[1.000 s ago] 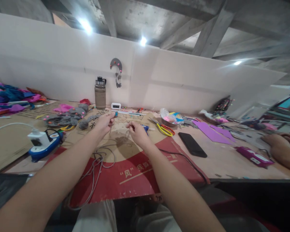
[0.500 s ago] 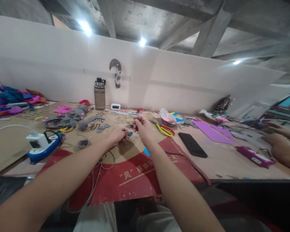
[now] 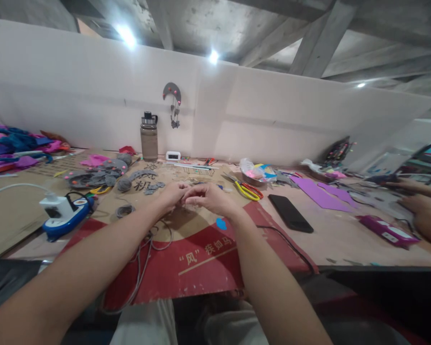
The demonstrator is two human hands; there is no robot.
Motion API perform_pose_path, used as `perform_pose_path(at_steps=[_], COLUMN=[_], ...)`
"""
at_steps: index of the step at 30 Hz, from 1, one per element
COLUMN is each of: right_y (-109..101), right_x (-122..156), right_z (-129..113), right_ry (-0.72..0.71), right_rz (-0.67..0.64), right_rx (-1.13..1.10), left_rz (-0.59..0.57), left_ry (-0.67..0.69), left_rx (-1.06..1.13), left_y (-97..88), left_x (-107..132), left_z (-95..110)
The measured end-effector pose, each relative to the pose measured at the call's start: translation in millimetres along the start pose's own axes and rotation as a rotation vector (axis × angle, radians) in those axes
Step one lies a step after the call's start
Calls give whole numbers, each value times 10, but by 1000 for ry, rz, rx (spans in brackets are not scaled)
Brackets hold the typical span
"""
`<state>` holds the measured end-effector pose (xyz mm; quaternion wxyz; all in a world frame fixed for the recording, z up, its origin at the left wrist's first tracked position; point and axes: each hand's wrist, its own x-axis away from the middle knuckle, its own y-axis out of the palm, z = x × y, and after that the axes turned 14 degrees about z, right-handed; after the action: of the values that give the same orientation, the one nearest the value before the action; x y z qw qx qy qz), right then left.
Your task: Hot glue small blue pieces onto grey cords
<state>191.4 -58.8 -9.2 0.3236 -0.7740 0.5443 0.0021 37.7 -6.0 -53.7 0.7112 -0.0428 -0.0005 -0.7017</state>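
My left hand (image 3: 172, 194) and my right hand (image 3: 210, 196) meet fingertip to fingertip above the middle of the cardboard-covered table (image 3: 330, 235). Both are closed in a pinch; what they hold is hidden between the fingers. A grey cord (image 3: 143, 256) trails from below my hands down to the table's front edge. A small blue piece (image 3: 221, 223) lies on the cardboard just under my right wrist. A small coil of grey cord (image 3: 125, 210) rests to the left of my left hand.
Yellow-handled scissors (image 3: 246, 190) and a black phone (image 3: 290, 213) lie to the right. A blue and white power strip (image 3: 62, 214) sits at the left. Grey felt pieces (image 3: 93, 177), a bottle (image 3: 149, 136) and a small clock (image 3: 173, 155) stand farther back. Another person's hands (image 3: 425, 211) work at far right.
My hands were apart a second ago, the left holding a small blue thing. They have come together and dropped lower. The blue piece now lies on the cardboard.
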Motion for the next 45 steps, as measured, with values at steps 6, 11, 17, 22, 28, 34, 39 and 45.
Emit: perform_pose_path(at_steps=[6,11,17,22,28,34,39,45], right_y=[-4,112,105,28,-5,-26,119,373], right_x=[-56,-60,-81,-118,-129,100,164,171], right_z=[290,316,281,272,228,-133,-312,-288], right_ry=[36,93,122,123,200,21,-116,-22], right_rz=[97,43,139,410,558,-146,-710,-554], right_rx=[515,697,756,455,-294,-571,-455,-459], left_rz=[4,81,94,143,135,-5,58,141], left_ry=[7,-21,-16,-25,-60,72,183,284], left_rx=[-122,-174,-137,-160,-147,-32,50,26], left_y=[28,90,151,161,157,18,-124,-172], left_x=[-3,22,34,61,31,-4,1,-11], left_z=[-27,-30,-58,-31,-80,-10,239,321])
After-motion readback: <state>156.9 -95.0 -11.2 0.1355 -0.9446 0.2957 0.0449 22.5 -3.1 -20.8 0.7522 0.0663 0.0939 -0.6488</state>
